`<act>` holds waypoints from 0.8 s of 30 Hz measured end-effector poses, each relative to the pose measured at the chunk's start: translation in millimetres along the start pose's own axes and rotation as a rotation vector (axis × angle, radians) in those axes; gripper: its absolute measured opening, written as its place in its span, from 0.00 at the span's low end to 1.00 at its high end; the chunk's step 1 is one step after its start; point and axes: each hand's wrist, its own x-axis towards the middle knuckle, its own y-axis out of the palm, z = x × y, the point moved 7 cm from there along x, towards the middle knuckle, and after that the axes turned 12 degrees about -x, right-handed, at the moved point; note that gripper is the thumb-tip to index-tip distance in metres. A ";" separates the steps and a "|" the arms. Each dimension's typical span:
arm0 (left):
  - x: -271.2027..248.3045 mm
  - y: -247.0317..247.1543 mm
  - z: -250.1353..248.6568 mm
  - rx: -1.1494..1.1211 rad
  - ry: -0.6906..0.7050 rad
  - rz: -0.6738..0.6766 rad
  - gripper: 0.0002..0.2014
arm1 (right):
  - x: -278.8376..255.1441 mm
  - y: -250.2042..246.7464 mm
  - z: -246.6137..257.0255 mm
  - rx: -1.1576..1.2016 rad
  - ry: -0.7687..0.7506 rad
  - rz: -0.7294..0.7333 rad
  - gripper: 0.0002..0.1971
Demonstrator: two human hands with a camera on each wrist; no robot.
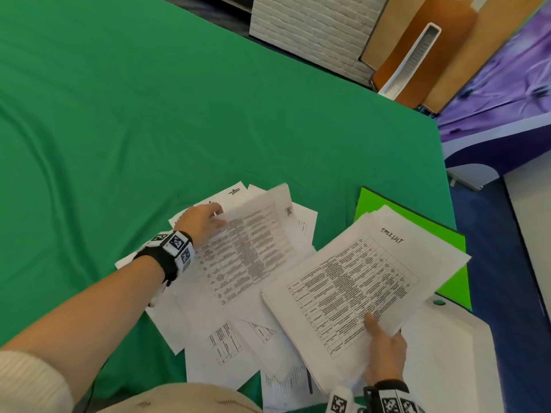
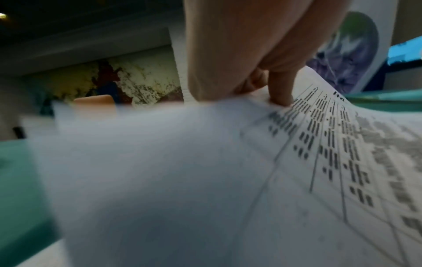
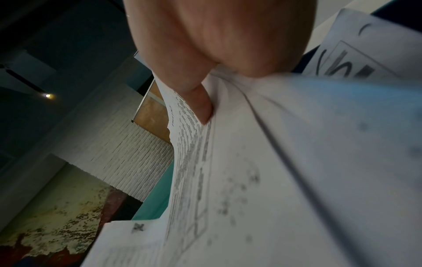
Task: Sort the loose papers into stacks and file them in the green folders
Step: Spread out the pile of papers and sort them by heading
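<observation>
From above, the person's left hand (image 1: 203, 222) pinches the corner of a printed sheet (image 1: 250, 248) and peels it up off the loose papers (image 1: 226, 350) scattered over the green cloth (image 1: 119, 114). Only the left wrist view shows how: fingers (image 2: 280, 90) curled under the lifted edge, the page bowing away toward three o'clock. The right hand (image 1: 386, 354) holds a gathered stack (image 1: 366, 278) headed with a handwritten title, thumb on top; the right wrist view adds that the thumb (image 3: 200, 101) digs between sheets, bending the upper ones. That stack hangs partly over a green folder (image 1: 417, 222), which lies open-faced at two o'clock from the pile, close to the table's right edge. A white folder or sheet (image 1: 453, 353) sits at four o'clock, beside the right wrist. From nine through twelve o'clock the cloth runs wide and flat; at one o'clock the table ends near a white brick panel (image 1: 310, 22).
</observation>
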 end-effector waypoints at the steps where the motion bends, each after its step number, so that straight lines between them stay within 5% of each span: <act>1: -0.7 -7.8 -5.0 -0.058 0.010 -0.035 0.08 | 0.7 0.3 0.1 -0.003 0.005 0.002 0.23; 7: -15.8 -62.1 -49.4 -0.494 0.096 -0.200 0.14 | 0.8 8.9 -1.7 -0.004 0.021 0.050 0.21; 13: -31.1 -78.3 -87.8 -0.968 0.084 -0.040 0.21 | -7.1 26.7 5.5 0.019 -0.003 0.163 0.20; 19: -38.3 -20.0 -53.6 -0.780 -0.044 -0.032 0.29 | -20.8 51.4 14.1 -0.024 -0.035 0.307 0.07; 22: -48.3 13.4 -38.6 -0.651 -0.085 -0.067 0.25 | -23.0 66.3 6.9 -0.043 -0.013 0.399 0.09; 24: -51.1 37.9 -26.4 -0.515 -0.109 0.033 0.24 | -21.9 72.1 2.2 -0.036 -0.010 0.421 0.12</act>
